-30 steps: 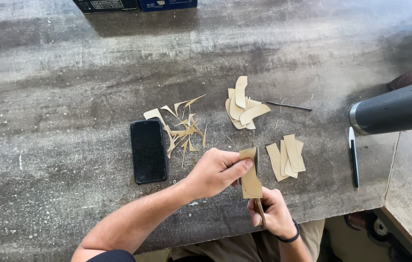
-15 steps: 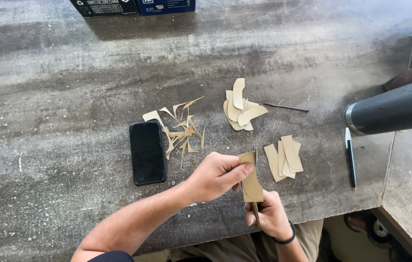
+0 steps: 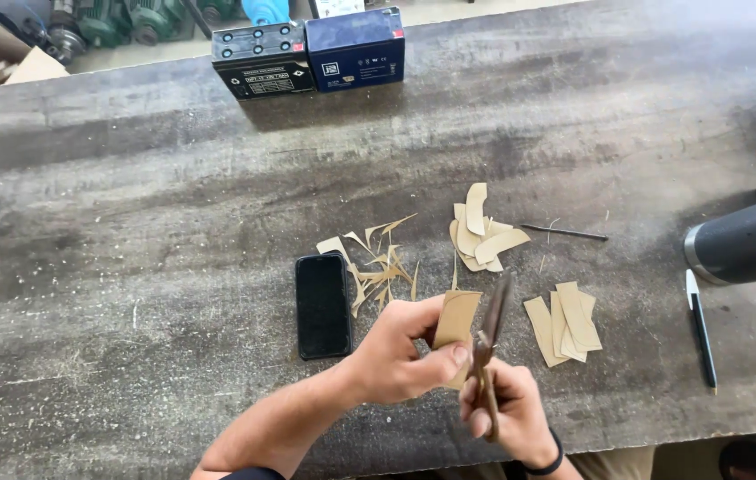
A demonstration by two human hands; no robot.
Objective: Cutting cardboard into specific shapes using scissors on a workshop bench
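My left hand (image 3: 400,356) pinches a tan strip of card (image 3: 456,322) upright above the near edge of the workbench. Just to its right, my right hand (image 3: 507,411) grips a pair of scissors (image 3: 489,342) whose blades point up and lie along the strip's right edge. A heap of thin tan offcuts (image 3: 378,267) lies beyond my left hand. Curved cut pieces (image 3: 483,238) are piled further back, and several straight strips (image 3: 565,324) lie to the right of the scissors.
A black phone (image 3: 323,305) lies face up left of my hands. Two boxy batteries (image 3: 309,58) stand at the far edge of the grey workbench (image 3: 129,222). A dark cylinder (image 3: 747,240) juts in from the right above a pen (image 3: 700,329). A thin rod (image 3: 563,233) lies near the curved pieces.
The view has tilted up, showing the batteries at the far edge. My hands have shifted slightly and the scissors now stand up beside the strip.
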